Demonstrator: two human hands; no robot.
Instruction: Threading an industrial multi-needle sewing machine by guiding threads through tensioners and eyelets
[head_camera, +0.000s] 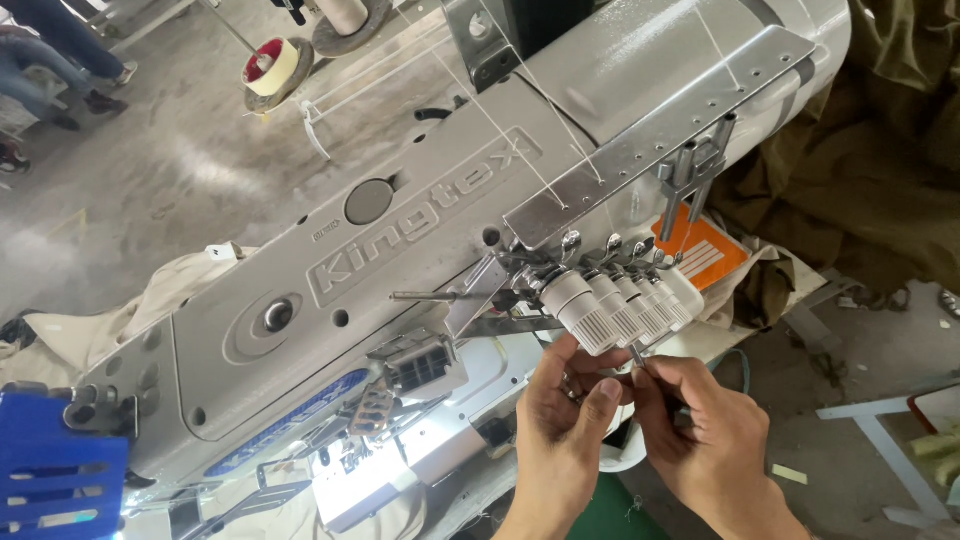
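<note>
Under tension knobs (620, 310): both hands pinch small metal pin (637, 354).

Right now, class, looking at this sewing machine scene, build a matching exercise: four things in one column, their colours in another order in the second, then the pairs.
Things:
1. thread spool
2. label
3. box
4. tension knobs

Colours:
A. blue
B. white, ribbed
C. red core, cream wrap
D. orange

Pairs: 1-C, 2-D, 3-A, 4-B
</note>
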